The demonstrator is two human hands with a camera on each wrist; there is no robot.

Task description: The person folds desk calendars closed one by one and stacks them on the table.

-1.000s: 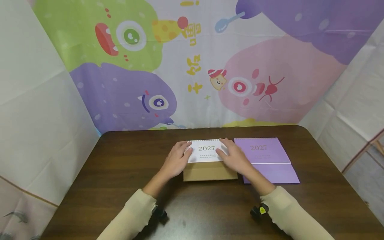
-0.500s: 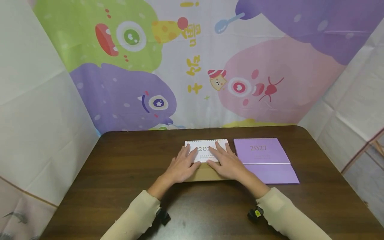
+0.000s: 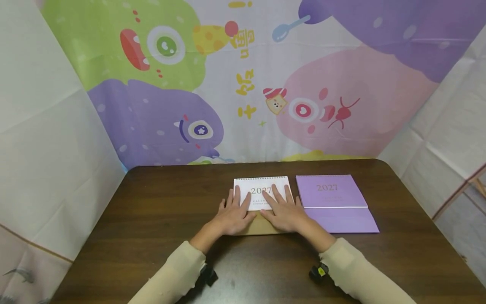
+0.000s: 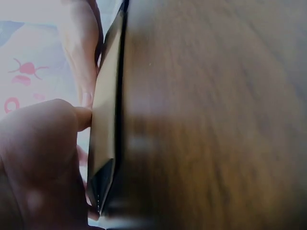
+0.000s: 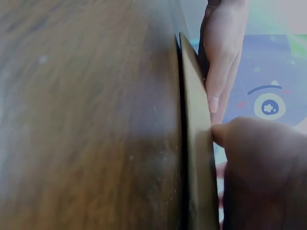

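A white desk calendar marked 2027, with a tan stand and a wire binding along its far edge, lies low on the table. My left hand presses on its left half with fingers spread. On the right half my right hand lies the same way, the two thumbs close together near the tan lower panel. Each wrist view catches the stand edge-on, a low wedge with a dark gap beneath; its tan panel shows in the left wrist view. The hands hide the calendar's side edges.
Just right of the white calendar lies a purple 2027 calendar, its lower panel toward me. Both are on a dark brown wooden table. A cloth with cartoon monsters hangs behind the table, and pale sheets flank it.
My hands have come from the calendar's upper side edges onto its face, fingers spreading, and slid toward me. The white calendar's front edge has shifted slightly nearer to me. The purple calendar stays put.
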